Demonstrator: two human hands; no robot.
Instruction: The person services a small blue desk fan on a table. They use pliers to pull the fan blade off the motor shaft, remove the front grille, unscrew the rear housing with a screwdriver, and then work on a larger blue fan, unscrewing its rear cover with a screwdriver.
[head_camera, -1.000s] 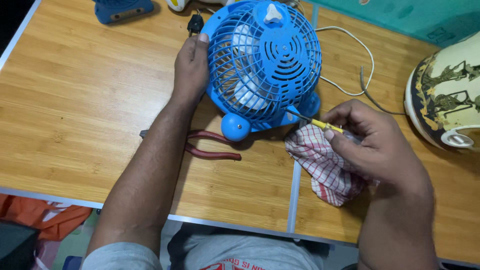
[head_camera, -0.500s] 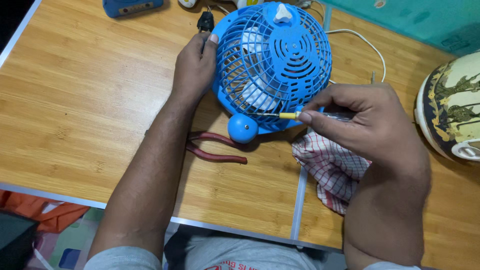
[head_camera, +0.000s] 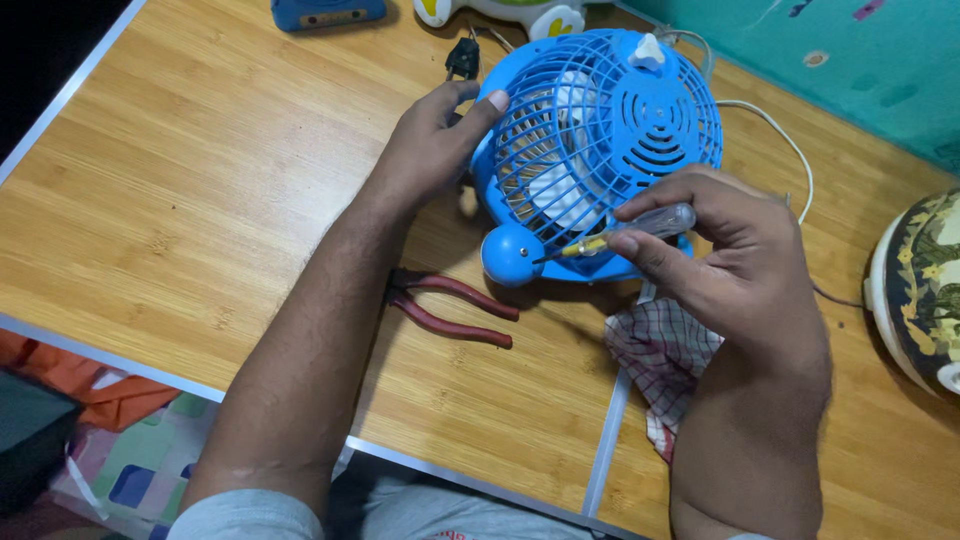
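A small blue table fan (head_camera: 600, 150) lies grille-up on the wooden table (head_camera: 200, 200). My left hand (head_camera: 430, 150) grips its left rim, thumb against the grille. My right hand (head_camera: 730, 265) holds a small screwdriver (head_camera: 640, 228) with a clear handle and yellow shaft. Its tip touches the fan's lower edge beside a round blue knob (head_camera: 512, 255). A white cord (head_camera: 780, 140) runs from behind the fan.
Red-handled pliers (head_camera: 450, 305) lie under my left forearm. A red-checked cloth (head_camera: 660, 365) sits below my right hand. A patterned round vessel (head_camera: 920, 290) stands at the right edge. A blue box (head_camera: 325, 12) and a black plug (head_camera: 462, 60) lie at the back.
My right hand has swung the screwdriver from the fan's right side to its lower edge, tip now pointing left at the knob. The left hand still holds the rim.
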